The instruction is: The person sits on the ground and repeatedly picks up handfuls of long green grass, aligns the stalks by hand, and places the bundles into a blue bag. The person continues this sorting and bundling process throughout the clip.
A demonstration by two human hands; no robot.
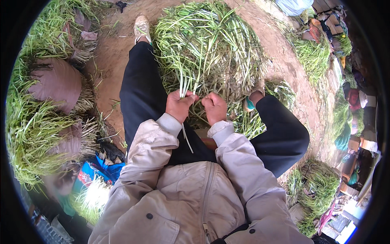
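Observation:
My left hand point(179, 106) grips a few long green stalks with pale lower parts point(182, 80), which look like garlic shoots or scallions. Their leafy ends reach away over a big heap of the same greens point(210, 39) on the ground between my feet. One thin white strand point(186, 139) hangs below the left wrist towards my lap. Close beside it, on the right, my right hand point(215, 106) has its fingers curled in. Whether something thin is pinched in those fingers is hidden.
Bundles of greens in brownish wraps point(58, 82) line the left side. A blue bag point(112, 169) and a pale-stemmed bunch point(93, 195) lie by my left elbow. More heaps point(318, 183) stand at the right, beyond my bent knee point(292, 131). Bare earth point(106, 67) shows between.

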